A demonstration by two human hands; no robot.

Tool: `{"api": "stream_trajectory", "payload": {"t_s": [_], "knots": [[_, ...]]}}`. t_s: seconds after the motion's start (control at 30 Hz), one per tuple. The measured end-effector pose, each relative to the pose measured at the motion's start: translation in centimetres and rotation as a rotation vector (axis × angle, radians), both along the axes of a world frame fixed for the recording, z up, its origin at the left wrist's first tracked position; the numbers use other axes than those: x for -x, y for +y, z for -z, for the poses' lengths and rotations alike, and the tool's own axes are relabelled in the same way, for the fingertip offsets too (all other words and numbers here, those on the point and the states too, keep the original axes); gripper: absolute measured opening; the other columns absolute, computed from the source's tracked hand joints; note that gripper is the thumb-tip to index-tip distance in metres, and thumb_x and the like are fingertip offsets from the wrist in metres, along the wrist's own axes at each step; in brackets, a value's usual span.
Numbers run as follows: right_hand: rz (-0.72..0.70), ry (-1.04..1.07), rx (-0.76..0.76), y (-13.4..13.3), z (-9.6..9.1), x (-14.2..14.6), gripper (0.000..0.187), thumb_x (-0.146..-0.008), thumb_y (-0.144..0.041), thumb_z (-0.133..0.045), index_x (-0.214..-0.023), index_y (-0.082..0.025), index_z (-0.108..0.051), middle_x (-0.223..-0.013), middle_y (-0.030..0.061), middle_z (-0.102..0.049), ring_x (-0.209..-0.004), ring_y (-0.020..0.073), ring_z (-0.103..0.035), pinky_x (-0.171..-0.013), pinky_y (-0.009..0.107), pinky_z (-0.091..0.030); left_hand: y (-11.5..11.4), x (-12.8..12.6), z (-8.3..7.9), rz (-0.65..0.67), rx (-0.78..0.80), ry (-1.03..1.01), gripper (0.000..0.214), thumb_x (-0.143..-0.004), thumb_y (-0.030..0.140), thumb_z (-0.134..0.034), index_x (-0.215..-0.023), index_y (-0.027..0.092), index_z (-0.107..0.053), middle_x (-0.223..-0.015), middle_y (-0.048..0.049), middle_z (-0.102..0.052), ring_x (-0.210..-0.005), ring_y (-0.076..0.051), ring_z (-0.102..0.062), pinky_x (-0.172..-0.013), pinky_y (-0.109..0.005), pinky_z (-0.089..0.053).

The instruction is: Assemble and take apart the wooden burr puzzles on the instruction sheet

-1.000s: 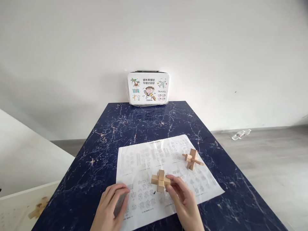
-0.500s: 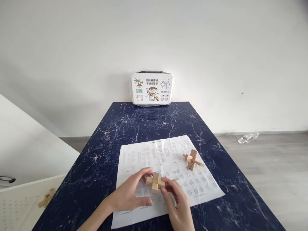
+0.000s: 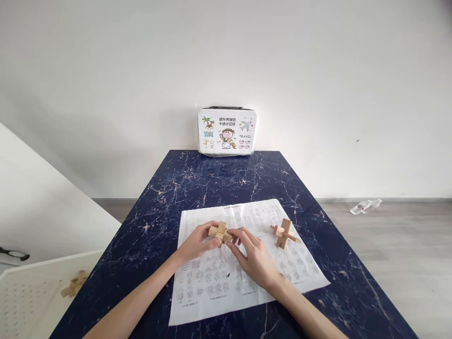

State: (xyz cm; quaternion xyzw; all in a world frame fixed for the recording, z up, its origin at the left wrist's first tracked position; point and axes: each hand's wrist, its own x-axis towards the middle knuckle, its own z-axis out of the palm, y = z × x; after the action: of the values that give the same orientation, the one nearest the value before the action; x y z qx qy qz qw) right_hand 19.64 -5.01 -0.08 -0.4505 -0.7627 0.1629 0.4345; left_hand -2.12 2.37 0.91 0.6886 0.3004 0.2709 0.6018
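Between my two hands is a light wooden burr puzzle (image 3: pixel 221 231), made of crossed blocks. My left hand (image 3: pixel 198 242) grips its left side, thumb in front and fingers behind. From the right, the fingertips of my right hand (image 3: pixel 252 252) pinch its right end. Under both hands lies a white instruction sheet (image 3: pixel 205 301) printed with small puzzle diagrams. A second wooden puzzle (image 3: pixel 285 234), with a wide upright block and thin rods across it, rests on the sheet's right part, apart from my hands.
A white cartoon case (image 3: pixel 228 132) in clear plastic stands at the far end of the dark blue marbled table (image 3: pixel 226 181). To the left, below the table, a white perforated basket (image 3: pixel 31 292) holds wooden pieces (image 3: pixel 75 284). A clear plastic item (image 3: pixel 366 206) lies on the floor at right.
Both hands and the burr puzzle have moved farther forward over the sheet. My left hand, open beside the puzzle before, has closed on it. The view has shifted slightly.
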Motion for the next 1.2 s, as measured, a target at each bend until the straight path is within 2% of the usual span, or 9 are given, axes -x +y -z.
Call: {"api": "stream_trajectory", "payload": {"t_s": [0.17,0.3,0.5,0.63,0.73,0.9,1.07,1.13,1.2], "knots": [[0.001,-0.013,-0.040,0.4,1.7,0.7,0.020,-0.114,-0.036,-0.050,-0.129,-0.024,-0.058,-0.104,0.0087,-0.074,-0.081,0.0233,-0.074,-0.070,0.037,-0.061,-0.2,0.1,0.1,-0.021,0.032,-0.007,0.056,-0.091,0.068,-0.070,-0.118,0.020,-0.067,-0.102,-0.0064,-0.072,-0.088,-0.023,-0.068,-0.079,-0.035,-0.055],[-0.006,0.009,-0.027,0.8,2.4,1.0,0.016,-0.113,-0.034,-0.051,-0.125,-0.025,-0.057,-0.107,0.0090,-0.074,-0.081,0.0223,-0.073,-0.069,0.036,-0.059,-0.1,0.2,0.0,-0.024,0.038,-0.002,0.051,-0.094,0.064,-0.068,-0.119,0.020,-0.067,-0.106,-0.0080,-0.074,-0.096,-0.026,-0.071,-0.084,-0.037,-0.056],[-0.033,0.074,0.058,1.8,2.5,1.0,0.013,-0.109,-0.033,-0.056,-0.119,-0.025,-0.057,-0.102,0.0057,-0.072,-0.075,0.0199,-0.070,-0.068,0.033,-0.058,0.1,0.5,0.2,-0.069,0.006,0.005,0.056,-0.092,0.059,-0.073,-0.131,0.020,-0.063,-0.120,-0.0103,-0.073,-0.111,-0.030,-0.070,-0.099,-0.044,-0.056],[-0.050,0.126,0.146,2.1,2.3,0.8,0.014,-0.108,-0.030,-0.054,-0.121,-0.025,-0.058,-0.098,0.0039,-0.071,-0.073,0.0180,-0.069,-0.066,0.031,-0.058,0.0,0.6,0.3,-0.104,-0.055,0.012,0.061,-0.088,0.046,-0.082,-0.140,0.023,-0.061,-0.138,-0.0116,-0.068,-0.123,-0.032,-0.067,-0.108,-0.046,-0.054],[-0.080,0.144,0.197,2.3,2.1,0.7,0.012,-0.107,-0.027,-0.053,-0.116,-0.024,-0.061,-0.096,0.0035,-0.071,-0.071,0.0169,-0.067,-0.064,0.029,-0.057,-0.2,0.6,0.1,-0.111,-0.087,0.009,0.065,-0.084,0.038,-0.087,-0.142,0.025,-0.061,-0.139,-0.0112,-0.068,-0.126,-0.032,-0.067,-0.110,-0.047,-0.053],[-0.117,0.162,0.251,2.3,2.0,0.6,0.016,-0.107,-0.024,-0.053,-0.120,-0.024,-0.063,-0.097,0.0039,-0.072,-0.072,0.0174,-0.066,-0.065,0.029,-0.057,-0.4,0.6,-0.2,-0.117,-0.130,0.041,0.070,-0.079,0.033,-0.091,-0.142,0.026,-0.062,-0.130,-0.0095,-0.070,-0.118,-0.031,-0.069,-0.108,-0.048,-0.054],[-0.134,0.189,0.257,2.3,2.3,0.7,0.024,-0.106,-0.023,-0.054,-0.129,-0.026,-0.060,-0.102,0.0046,-0.070,-0.071,0.0174,-0.067,-0.062,0.030,-0.059,-0.5,0.6,0.0,-0.130,-0.221,0.068,0.066,-0.079,0.033,-0.091,-0.138,0.029,-0.063,-0.123,-0.0061,-0.067,-0.105,-0.026,-0.068,-0.097,-0.043,-0.057],[-0.116,0.214,0.245,2.3,2.5,0.8,0.028,-0.106,-0.024,-0.054,-0.134,-0.027,-0.057,-0.110,0.0069,-0.069,-0.077,0.0188,-0.069,-0.064,0.031,-0.060,-0.5,0.5,0.2,-0.152,-0.277,0.088,0.063,-0.081,0.032,-0.089,-0.138,0.030,-0.062,-0.118,-0.0044,-0.066,-0.100,-0.025,-0.066,-0.094,-0.041,-0.056],[-0.082,0.246,0.227,2.4,2.6,0.7,0.028,-0.108,-0.025,-0.051,-0.135,-0.027,-0.055,-0.117,0.0096,-0.066,-0.091,0.0221,-0.071,-0.071,0.034,-0.063,-0.4,0.4,0.3,-0.190,-0.351,0.128,0.062,-0.082,0.031,-0.088,-0.138,0.031,-0.061,-0.115,-0.0031,-0.065,-0.099,-0.024,-0.065,-0.092,-0.040,-0.056]]}}
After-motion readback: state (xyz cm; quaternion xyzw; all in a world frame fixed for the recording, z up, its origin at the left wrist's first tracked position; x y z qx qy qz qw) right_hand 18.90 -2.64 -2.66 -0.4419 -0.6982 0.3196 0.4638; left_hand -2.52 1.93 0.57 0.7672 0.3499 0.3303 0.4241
